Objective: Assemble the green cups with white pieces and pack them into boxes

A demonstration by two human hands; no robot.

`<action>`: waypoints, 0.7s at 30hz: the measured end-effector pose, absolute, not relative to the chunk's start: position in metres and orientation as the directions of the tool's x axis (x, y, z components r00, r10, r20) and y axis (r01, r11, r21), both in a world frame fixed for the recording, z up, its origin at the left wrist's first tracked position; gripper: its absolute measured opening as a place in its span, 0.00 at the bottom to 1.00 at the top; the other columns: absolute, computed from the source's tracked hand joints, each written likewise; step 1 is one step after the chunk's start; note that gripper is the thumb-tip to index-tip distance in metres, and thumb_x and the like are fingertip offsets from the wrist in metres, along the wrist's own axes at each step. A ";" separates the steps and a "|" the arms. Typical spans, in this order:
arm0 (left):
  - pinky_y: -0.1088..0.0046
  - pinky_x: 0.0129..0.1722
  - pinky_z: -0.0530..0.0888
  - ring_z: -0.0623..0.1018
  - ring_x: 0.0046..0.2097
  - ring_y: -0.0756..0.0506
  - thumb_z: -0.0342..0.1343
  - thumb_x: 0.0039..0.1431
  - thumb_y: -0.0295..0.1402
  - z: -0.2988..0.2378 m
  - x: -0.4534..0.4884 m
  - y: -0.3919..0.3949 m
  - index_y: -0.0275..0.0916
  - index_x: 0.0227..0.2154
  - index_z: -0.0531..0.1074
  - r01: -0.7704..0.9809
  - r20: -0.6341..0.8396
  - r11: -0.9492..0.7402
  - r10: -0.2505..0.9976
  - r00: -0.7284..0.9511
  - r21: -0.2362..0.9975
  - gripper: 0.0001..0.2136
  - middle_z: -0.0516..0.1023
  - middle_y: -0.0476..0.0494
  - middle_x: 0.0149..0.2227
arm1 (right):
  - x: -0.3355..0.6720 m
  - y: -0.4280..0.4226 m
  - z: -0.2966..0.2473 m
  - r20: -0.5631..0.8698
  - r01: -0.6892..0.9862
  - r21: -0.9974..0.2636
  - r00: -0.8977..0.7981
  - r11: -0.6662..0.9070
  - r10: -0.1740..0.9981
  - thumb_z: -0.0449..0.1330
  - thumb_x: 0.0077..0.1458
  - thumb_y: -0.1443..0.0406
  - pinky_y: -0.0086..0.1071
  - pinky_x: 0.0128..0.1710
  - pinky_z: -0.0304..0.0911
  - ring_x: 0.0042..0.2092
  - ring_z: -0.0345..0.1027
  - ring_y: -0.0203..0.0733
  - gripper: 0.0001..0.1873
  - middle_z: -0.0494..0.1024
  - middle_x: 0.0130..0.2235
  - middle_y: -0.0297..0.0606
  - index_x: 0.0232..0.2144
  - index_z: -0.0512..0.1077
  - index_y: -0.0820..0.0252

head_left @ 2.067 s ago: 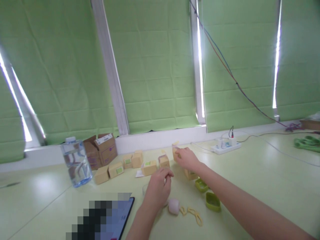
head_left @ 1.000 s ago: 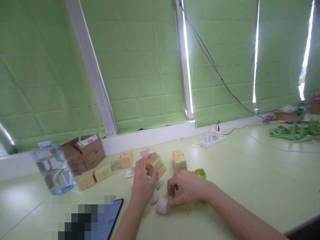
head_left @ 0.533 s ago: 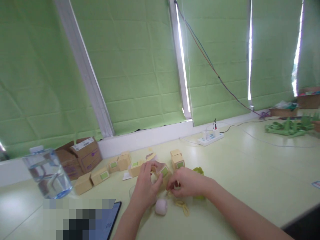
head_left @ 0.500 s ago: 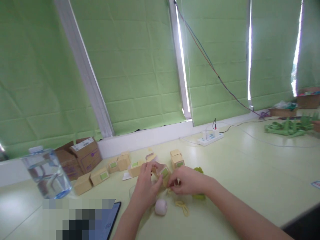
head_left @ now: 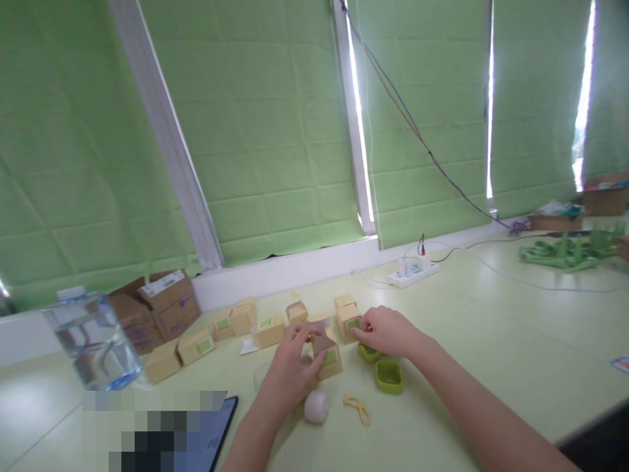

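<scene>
Holding open box (head_left: 328, 359) in left hand (head_left: 293, 370), fingers curled round it, flap up. Pinching shut box (head_left: 348, 321) just behind with right hand (head_left: 388, 331). Judged mid-boxing; next needs steady flap.

You were working in a plain workroom, an office space turned over to packing small goods. A long pale table (head_left: 491, 341) ran under a row of windows shut off by green blinds (head_left: 275, 131). A power strip (head_left: 413, 273) lay near the sill, and loose cables (head_left: 417, 137) hung across the blinds. Brown shipping boxes (head_left: 162, 305) stood open by the wall, with many like small cartons (head_left: 196, 344) bearing green labels spread before them. A water bottle (head_left: 93, 341) and a tablet (head_left: 216, 432) sat by you, and green goods (head_left: 565, 249) were heaped far along the table.
</scene>
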State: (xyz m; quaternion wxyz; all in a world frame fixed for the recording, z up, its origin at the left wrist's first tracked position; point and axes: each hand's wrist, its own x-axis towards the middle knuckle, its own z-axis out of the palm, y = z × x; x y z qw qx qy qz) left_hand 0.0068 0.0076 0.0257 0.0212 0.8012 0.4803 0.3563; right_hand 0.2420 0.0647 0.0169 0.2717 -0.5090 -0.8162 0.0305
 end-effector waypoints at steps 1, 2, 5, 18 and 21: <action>0.57 0.51 0.72 0.75 0.48 0.41 0.56 0.55 0.25 0.025 0.007 0.008 0.43 0.42 0.71 0.753 0.547 -0.537 0.787 0.285 0.380 0.12 0.73 0.43 0.45 | 0.241 0.064 0.016 0.419 0.830 -0.288 -0.339 0.477 0.843 0.59 0.55 0.53 0.30 0.24 0.48 0.22 0.63 0.38 0.23 0.71 0.18 0.38 0.15 0.70 0.59; 0.56 0.52 0.71 0.74 0.50 0.41 0.56 0.55 0.25 0.025 0.007 0.008 0.43 0.42 0.71 0.753 0.557 -0.540 0.782 0.282 0.376 0.12 0.72 0.42 0.47 | 0.240 0.062 0.016 0.422 0.839 -0.257 -0.348 0.479 0.837 0.60 0.54 0.53 0.30 0.25 0.49 0.23 0.65 0.40 0.22 0.73 0.20 0.40 0.15 0.72 0.59; 0.53 0.56 0.68 0.70 0.55 0.39 0.57 0.55 0.26 0.025 0.007 0.009 0.44 0.45 0.70 0.757 0.620 -0.558 0.738 0.266 0.339 0.15 0.70 0.40 0.51 | 0.238 0.059 0.014 0.417 0.836 -0.213 -0.389 0.505 0.821 0.65 0.47 0.56 0.31 0.24 0.50 0.24 0.67 0.42 0.14 0.75 0.21 0.41 0.17 0.75 0.58; 0.61 0.49 0.72 0.73 0.51 0.40 0.65 0.52 0.36 0.035 0.018 -0.008 0.44 0.49 0.68 0.680 0.753 -0.682 0.588 0.294 0.267 0.22 0.73 0.41 0.48 | 0.214 0.045 0.022 0.642 0.188 -0.677 -0.323 0.712 0.696 0.56 0.60 0.56 0.25 0.23 0.52 0.23 0.56 0.31 0.16 0.67 0.22 0.29 0.26 0.70 0.61; 0.57 0.54 0.69 0.71 0.55 0.39 0.65 0.52 0.32 0.032 0.023 -0.009 0.45 0.52 0.66 0.657 0.720 -0.708 0.595 0.357 0.259 0.24 0.73 0.40 0.51 | 0.206 0.037 0.021 0.637 0.092 -0.694 -0.381 0.714 0.670 0.56 0.61 0.55 0.26 0.23 0.51 0.23 0.55 0.31 0.16 0.66 0.22 0.28 0.29 0.71 0.61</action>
